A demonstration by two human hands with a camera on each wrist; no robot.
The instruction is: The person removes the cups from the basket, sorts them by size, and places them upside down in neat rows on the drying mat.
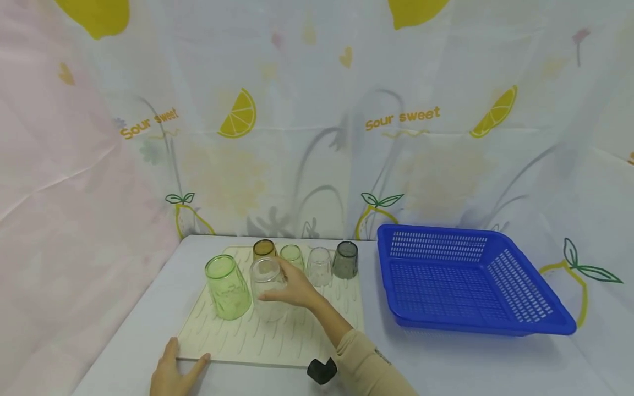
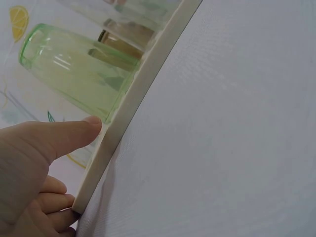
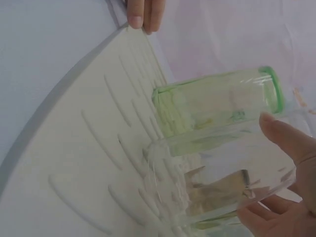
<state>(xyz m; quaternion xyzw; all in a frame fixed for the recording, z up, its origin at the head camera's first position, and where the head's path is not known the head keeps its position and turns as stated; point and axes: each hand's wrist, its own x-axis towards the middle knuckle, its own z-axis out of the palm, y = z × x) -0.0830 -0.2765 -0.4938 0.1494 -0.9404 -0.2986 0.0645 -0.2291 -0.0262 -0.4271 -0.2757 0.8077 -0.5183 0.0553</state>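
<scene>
My right hand [image 1: 294, 286] grips a large clear glass [image 1: 267, 297], thumb on the near side and fingers round the far side. The glass is upright on a cream ridged drying mat [image 1: 267, 346], or just above it; I cannot tell which. To its left stands a large green glass [image 1: 229, 291], narrower end up. My left hand [image 1: 173, 371] rests at the mat's front left corner, its thumb [image 2: 74, 136] against the front edge. Behind the clear glass are small amber [image 1: 264, 248], green [image 1: 292, 254], clear [image 1: 319, 267] and dark grey [image 1: 345, 261] glasses in a row.
A blue plastic basket [image 1: 475, 327] with slotted walls stands on the white table [image 1: 124, 330], right of the mat. A lemon-print cloth [image 1: 317, 110] hangs close behind. A black object [image 1: 322, 371] shows by the right sleeve [image 1: 366, 360].
</scene>
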